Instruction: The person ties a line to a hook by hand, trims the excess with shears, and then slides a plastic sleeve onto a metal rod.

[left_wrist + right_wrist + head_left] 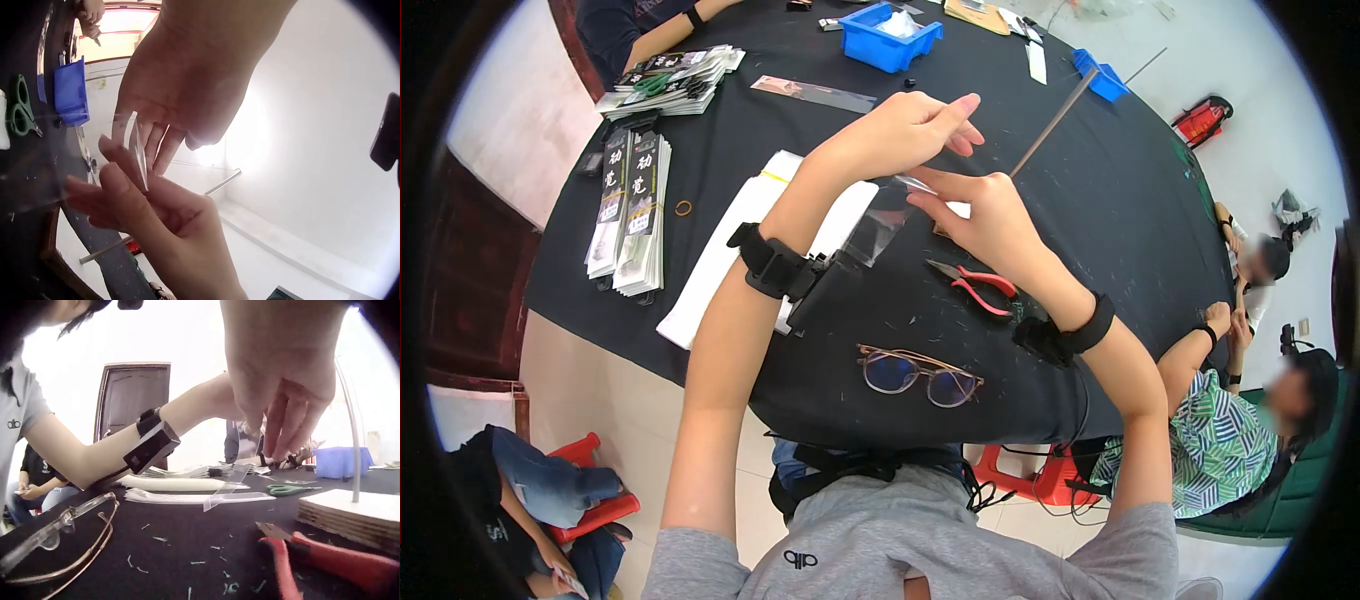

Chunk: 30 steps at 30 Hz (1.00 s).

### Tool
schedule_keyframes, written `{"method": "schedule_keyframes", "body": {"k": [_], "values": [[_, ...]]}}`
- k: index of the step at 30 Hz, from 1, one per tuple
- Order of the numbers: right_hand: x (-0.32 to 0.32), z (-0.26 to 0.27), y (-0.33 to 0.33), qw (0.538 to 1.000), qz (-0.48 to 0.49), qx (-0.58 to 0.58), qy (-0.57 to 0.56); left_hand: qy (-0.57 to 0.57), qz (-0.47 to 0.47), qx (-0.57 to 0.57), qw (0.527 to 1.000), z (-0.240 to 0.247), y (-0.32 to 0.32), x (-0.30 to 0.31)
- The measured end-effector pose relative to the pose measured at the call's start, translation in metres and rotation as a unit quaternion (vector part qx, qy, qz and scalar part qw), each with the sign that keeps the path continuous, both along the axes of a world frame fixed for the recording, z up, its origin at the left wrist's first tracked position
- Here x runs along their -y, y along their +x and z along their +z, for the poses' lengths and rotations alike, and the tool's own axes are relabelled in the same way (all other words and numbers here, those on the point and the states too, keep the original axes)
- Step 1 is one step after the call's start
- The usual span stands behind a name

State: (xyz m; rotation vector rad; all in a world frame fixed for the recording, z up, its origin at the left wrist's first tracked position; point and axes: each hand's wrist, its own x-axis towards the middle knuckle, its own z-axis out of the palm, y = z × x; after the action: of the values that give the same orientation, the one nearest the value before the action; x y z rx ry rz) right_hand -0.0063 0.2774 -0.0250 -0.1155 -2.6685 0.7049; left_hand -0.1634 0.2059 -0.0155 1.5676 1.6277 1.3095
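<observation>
A clear plastic sleeve [878, 235] hangs beside the hands over the black table; its edge [139, 150] catches the light in the left wrist view. The right hand [990, 222] pinches that edge between thumb and fingers. Just above it, the left hand [892, 132] is held with loosely extended fingers; whether they touch the plastic is unclear. In the right wrist view, the sleeve [226, 487] dangles beyond the right hand [284, 381], which partly hides the left one.
Red-handled pliers [985, 285] and glasses [920, 378] lie near the front. A metal rod [1055, 122] stands on a wooden base [347, 511]. White sleeves [715, 270], packaged strips [643, 215], green scissors [290, 489] and a blue bin [890, 45] lie around. People sit nearby.
</observation>
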Motion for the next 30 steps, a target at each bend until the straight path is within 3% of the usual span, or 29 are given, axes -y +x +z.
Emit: {"method": "schedule_keyframes", "body": {"k": [4,7,9,12,16,18,19,21,22,24,26,30], "values": [[-0.007,0.011,0.014,0.998,0.042,-0.018,0.039,-0.022,0.008,0.023,0.999,0.002,0.005,0.001],[-0.012,0.018,0.025,0.996,0.062,0.053,0.032,-0.021,0.007,0.039,0.999,0.001,0.004,0.000],[-0.018,0.016,0.030,0.990,0.039,-0.056,0.120,0.001,-0.005,0.002,1.000,0.001,0.001,-0.001],[-0.023,0.032,0.047,0.968,0.030,-0.116,0.221,0.001,0.007,-0.001,1.000,0.000,0.001,0.000],[-0.017,0.062,0.071,0.955,-0.076,-0.190,0.217,0.002,-0.001,-0.009,1.000,0.001,0.002,-0.001],[-0.035,0.079,0.082,0.955,-0.096,-0.229,0.163,0.004,-0.006,-0.015,1.000,0.000,0.003,-0.001],[-0.043,0.083,0.081,0.954,-0.110,-0.280,0.009,-0.002,-0.009,-0.005,1.000,-0.001,0.005,-0.001],[-0.062,0.092,0.086,0.896,-0.099,-0.314,-0.299,-0.008,-0.017,0.002,1.000,0.003,0.008,0.000],[-0.076,0.092,0.085,0.854,-0.095,-0.317,-0.401,-0.010,-0.016,-0.006,1.000,0.004,0.009,0.000],[-0.095,0.097,0.079,0.819,-0.028,-0.235,-0.523,-0.014,-0.012,-0.011,1.000,0.005,0.011,-0.001],[-0.099,0.101,0.071,0.823,-0.042,-0.242,-0.513,-0.004,-0.011,-0.005,1.000,0.003,0.012,-0.001],[-0.101,0.117,0.054,0.871,-0.064,-0.250,-0.418,-0.007,-0.012,0.004,1.000,0.003,0.014,-0.001]]}}
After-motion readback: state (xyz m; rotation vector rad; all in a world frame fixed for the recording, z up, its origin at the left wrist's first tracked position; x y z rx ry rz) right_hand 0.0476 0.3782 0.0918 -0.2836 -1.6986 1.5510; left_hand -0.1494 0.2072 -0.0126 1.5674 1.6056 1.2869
